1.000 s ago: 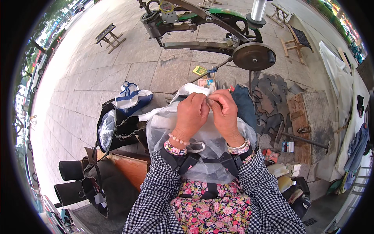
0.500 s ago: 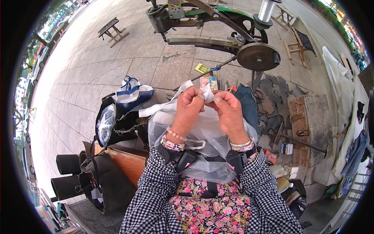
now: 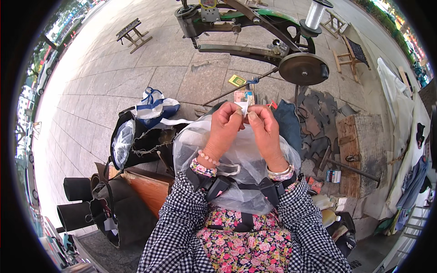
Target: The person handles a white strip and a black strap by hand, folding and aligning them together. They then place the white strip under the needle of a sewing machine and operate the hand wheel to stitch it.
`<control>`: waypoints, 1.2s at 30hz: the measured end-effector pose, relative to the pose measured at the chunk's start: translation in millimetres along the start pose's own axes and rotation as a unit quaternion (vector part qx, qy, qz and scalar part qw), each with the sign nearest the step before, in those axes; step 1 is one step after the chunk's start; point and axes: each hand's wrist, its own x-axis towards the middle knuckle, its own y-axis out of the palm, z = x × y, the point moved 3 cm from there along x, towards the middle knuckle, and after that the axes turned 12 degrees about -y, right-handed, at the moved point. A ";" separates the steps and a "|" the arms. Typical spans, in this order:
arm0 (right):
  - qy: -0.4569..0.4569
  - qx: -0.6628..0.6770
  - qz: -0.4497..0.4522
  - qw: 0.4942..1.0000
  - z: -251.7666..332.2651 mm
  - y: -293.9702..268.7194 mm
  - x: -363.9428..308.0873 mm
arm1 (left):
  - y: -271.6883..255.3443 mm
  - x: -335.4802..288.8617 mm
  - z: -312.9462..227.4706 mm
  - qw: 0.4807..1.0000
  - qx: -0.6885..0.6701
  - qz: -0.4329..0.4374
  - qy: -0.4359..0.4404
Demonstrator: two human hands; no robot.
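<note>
Between my two hands is a white strip, perhaps cloth or tape [image 3: 243, 105]. My left hand [image 3: 224, 126] pinches it from the left, thumb against fingers. From the other side my right hand [image 3: 265, 132] pinches it too, its thumb almost touching the left fingertips. A white strap-like length [image 3: 175, 121] shows to the left, behind my left hand; whether it joins the pinched piece is hidden. Under both hands, a clear plastic bag [image 3: 241, 186] with something pale inside covers my lap.
Ahead stands an iron sewing machine [image 3: 246, 48] with a handwheel [image 3: 303, 69] and thread spool [image 3: 314, 18]. A wooden box [image 3: 364, 150] and dark leather scraps [image 3: 314, 118] lie right. Left are a black bag [image 3: 120, 141], a wooden board [image 3: 148, 189] and dark rolls [image 3: 75, 216].
The white strip between my fingers has shifted and shows less beside my left hand. My hands have drawn slightly closer together, both still pinching.
</note>
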 end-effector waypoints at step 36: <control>-0.045 -0.087 0.044 0.994 2.5 -8.5 -4.2 | 7.8 -2.8 8.2 0.960 0.202 -0.040 0.191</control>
